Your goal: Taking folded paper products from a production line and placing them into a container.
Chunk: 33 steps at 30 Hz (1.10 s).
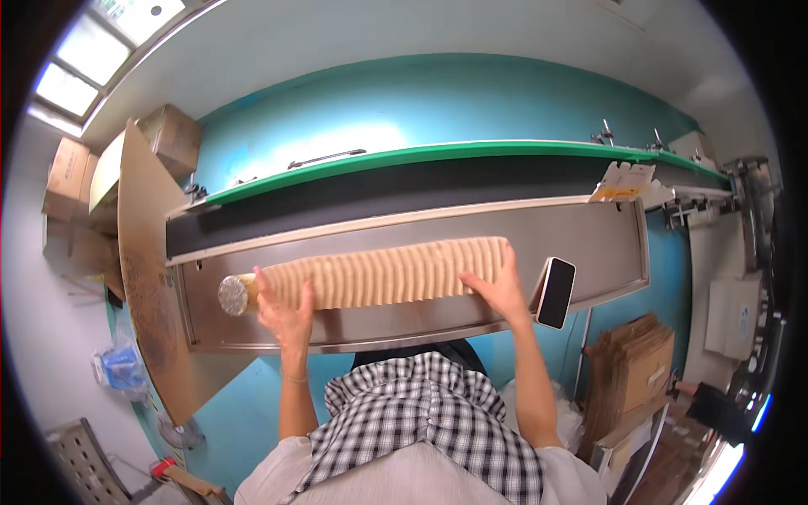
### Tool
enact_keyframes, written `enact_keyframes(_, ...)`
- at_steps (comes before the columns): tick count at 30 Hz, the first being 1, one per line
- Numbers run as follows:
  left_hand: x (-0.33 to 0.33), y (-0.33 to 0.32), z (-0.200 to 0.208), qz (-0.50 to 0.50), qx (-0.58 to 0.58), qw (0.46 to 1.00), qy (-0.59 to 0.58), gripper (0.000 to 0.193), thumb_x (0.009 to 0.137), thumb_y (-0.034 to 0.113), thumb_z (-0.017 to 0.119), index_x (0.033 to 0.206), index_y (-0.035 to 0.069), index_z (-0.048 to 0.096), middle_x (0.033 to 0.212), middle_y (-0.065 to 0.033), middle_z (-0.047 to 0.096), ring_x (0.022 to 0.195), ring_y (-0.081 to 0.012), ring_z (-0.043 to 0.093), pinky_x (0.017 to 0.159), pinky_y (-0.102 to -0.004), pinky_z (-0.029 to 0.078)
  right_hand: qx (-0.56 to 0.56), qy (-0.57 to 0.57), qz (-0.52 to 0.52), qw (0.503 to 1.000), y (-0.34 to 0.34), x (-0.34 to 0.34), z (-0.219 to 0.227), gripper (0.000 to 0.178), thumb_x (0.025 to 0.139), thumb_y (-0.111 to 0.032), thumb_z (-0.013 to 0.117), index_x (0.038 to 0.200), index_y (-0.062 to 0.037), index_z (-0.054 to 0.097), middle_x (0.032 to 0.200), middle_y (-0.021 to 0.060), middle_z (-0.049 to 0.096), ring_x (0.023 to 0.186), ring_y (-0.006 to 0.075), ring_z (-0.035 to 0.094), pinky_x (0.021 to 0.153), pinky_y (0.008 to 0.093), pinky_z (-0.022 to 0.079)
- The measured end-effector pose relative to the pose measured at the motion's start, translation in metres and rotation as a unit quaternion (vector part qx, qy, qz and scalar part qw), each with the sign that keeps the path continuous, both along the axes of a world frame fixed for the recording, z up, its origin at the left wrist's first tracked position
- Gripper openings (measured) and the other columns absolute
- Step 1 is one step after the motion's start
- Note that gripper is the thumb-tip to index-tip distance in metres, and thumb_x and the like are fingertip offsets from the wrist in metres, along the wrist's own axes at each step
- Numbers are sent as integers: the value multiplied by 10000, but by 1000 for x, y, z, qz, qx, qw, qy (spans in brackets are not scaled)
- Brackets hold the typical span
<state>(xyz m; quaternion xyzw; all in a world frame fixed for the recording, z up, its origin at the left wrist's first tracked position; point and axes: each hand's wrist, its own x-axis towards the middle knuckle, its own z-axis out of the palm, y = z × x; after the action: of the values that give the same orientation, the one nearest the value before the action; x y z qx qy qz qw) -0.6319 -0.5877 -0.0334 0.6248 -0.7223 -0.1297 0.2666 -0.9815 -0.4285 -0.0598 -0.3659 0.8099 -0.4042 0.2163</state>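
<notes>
A long, ridged beige roll [379,276] lies lengthwise across the metal tray [589,244] in front of me. Its exact kind I cannot make out. From its left end sticks a round, silvery speckled cap [233,295] with a yellowish side. My left hand [284,316] grips the roll close to that cap, thumb on the near side. At the opposite end my right hand [501,286] is closed round it, the thumb along its near edge. The roll hides the middle of the tray.
A phone [556,292] leans at the tray's near right edge. Behind the tray runs a dark belt [404,192] with a green edge strip [471,151]. A cardboard sheet [151,252] stands left; flattened cartons [631,362] stack at lower right. A person's dark sleeve [715,412] shows far right.
</notes>
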Motion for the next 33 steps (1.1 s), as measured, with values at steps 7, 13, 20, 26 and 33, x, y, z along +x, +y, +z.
enact_keyframes(7,-84,-24,5,-127,-126,984,9,655,835,137,701,1431,31,451,1429,-220,468,1348,-411,418,1098,-528,321,-43,-14,-40,998,-44,-15,4,621,918,-526,658,1226,11,619,1186,236,611,1122,378,598,966,423,472)
enact_keyframes(13,-242,-36,41,-455,-5,889,50,696,765,304,809,1373,102,536,1369,-198,531,1288,-374,490,1069,-466,379,-81,-276,-68,955,-50,-27,-8,548,912,-439,705,1188,27,626,1070,120,684,1008,193,648,869,319,502)
enact_keyframes(20,-268,-66,6,-551,188,810,-67,720,699,631,772,1139,75,645,1052,-164,693,968,-366,678,829,-444,543,-27,-287,-64,955,-43,-70,-22,299,926,-158,701,1156,18,628,1072,98,690,966,155,653,808,299,531)
enact_keyframes(26,-262,-68,3,-537,189,822,-9,735,681,618,790,1151,75,632,1049,-172,703,967,-377,681,811,-450,549,-78,-362,-141,918,-81,-74,-24,350,1007,-349,601,1174,-41,590,919,64,669,773,140,645,706,287,535)
enact_keyframes(33,-251,-76,11,-583,207,785,-31,840,676,579,830,1326,119,560,1117,-190,683,1022,-369,669,870,-433,537,-55,-247,-30,967,-60,-25,-14,332,988,-329,632,1143,-36,631,909,45,662,810,96,589,735,261,496)
